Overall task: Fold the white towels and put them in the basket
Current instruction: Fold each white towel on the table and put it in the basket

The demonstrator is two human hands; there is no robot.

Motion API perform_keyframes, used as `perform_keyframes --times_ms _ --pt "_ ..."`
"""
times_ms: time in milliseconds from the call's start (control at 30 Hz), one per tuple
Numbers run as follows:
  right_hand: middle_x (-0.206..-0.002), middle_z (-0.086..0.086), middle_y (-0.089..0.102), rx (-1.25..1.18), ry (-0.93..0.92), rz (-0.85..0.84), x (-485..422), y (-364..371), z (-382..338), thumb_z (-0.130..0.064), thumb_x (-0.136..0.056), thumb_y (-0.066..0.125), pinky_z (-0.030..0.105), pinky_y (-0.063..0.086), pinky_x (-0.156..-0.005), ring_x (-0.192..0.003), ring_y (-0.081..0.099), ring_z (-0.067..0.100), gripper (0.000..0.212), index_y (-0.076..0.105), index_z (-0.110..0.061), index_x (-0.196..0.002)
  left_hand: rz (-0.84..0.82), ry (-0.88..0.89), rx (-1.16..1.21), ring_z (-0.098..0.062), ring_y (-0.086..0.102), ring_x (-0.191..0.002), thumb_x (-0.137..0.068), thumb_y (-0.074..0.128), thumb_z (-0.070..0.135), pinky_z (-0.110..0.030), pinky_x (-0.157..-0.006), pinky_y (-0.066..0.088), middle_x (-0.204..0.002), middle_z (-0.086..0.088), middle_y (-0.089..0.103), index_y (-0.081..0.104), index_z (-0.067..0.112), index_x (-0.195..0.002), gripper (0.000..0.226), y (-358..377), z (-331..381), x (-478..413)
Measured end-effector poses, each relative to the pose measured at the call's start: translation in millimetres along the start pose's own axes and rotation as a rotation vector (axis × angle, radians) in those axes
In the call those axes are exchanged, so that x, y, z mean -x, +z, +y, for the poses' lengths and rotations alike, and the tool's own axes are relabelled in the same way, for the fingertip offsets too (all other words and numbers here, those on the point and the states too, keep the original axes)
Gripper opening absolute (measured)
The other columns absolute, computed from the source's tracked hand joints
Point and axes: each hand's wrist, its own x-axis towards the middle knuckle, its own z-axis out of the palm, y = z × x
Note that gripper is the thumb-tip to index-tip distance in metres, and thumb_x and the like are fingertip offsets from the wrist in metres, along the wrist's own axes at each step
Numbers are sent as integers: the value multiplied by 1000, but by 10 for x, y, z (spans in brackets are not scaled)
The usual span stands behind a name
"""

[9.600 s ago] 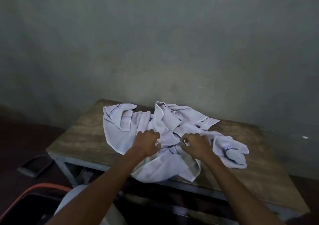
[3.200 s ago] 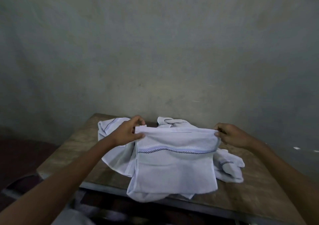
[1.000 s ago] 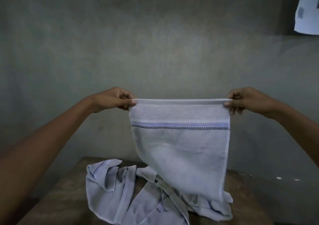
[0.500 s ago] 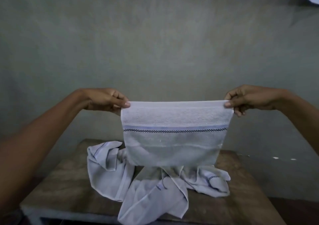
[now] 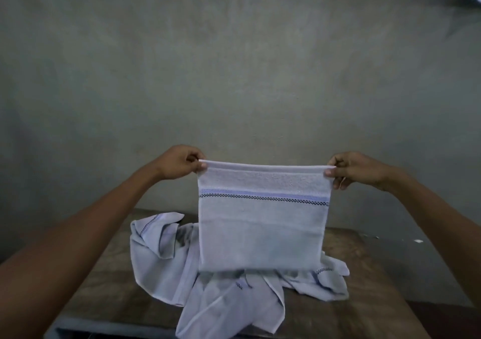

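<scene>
The left hand [image 5: 179, 162] and right hand [image 5: 356, 169] each pinch a top corner of a towel [image 5: 263, 224], holding it taut in the air above the heap [image 5: 208, 281] of loose towels on the counter [image 5: 104, 286]. It looks doubled over, so folding is under way; next, bring the corners together. No basket is in view.

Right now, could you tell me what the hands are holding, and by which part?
Both hold one white towel by its top corners: the left hand pinches the left corner, the right hand the right.
</scene>
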Motion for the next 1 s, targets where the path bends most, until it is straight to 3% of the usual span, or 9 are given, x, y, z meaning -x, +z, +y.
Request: perform_keyframes --times_ms 133,233,400,533,667,867,1000 --pt "-66 14 62 8 -28 39 176 107 94 -6 -89 60 22 51 -50 -51 62 11 9 55 -5 -82 -47 23 18 -10 60 -72 -85 67 17 -26 -71 46 -86 -9 71 66 7 -85 10 81 95 242" --pt "-69 20 64 10 -22 -19 475 326 257 -8 -88 61 22 52 -52 -56 63 14 10 56 0 -84 -148 -11 114 -10 61 -73 -85 66 10 -24 -73 48 -82 -5 71 63 11 -80 6 238 76 619" --pt "-69 17 66 5 46 -179 1045 956 885 -2 -84 65 25 50 -53 -62 64 22 11 55 2 -80 -386 -106 202 1 55 -64 -85 64 6 -16 -66 47 -66 13 62 57 17 -73 18 773 -171 1465" --pt "-69 -4 66 75 65 -286 1448 1473 1323 -6 -81 69 17 44 -60 -61 57 0 12 63 -13 -72 -518 -204 200 -2 57 -66 -82 66 14 -19 -65 47 -71 5 64 59 18 -74 12 1274 -430 2085" --pt "-71 6 70 47 72 -293 1570 1736 1580 -8 -83 68 24 46 -63 -64 61 9 19 64 -23 -73 -494 -273 278 0 56 -66 -85 66 14 -14 -63 43 -71 6 65 61 14 -81 7 1542 -601 2321" --pt "-71 3 61 -51 77 -165 1344 1801 1611 -4 -85 65 17 41 -62 -62 52 1 12 61 -12 -76 -326 -323 347 1 60 -70 -87 64 10 -12 -67 44 -71 10 67 64 10 -83 4 1706 -772 2160" --pt "-77 3 63 -18 78 -89 992 1794 1648 -7 -86 64 14 42 -63 -68 54 5 4 64 -10 -83 -231 -376 334 -5 63 -73 -87 64 15 -18 -69 47 -78 2 68 68 14 -83 6 1762 -922 1892"
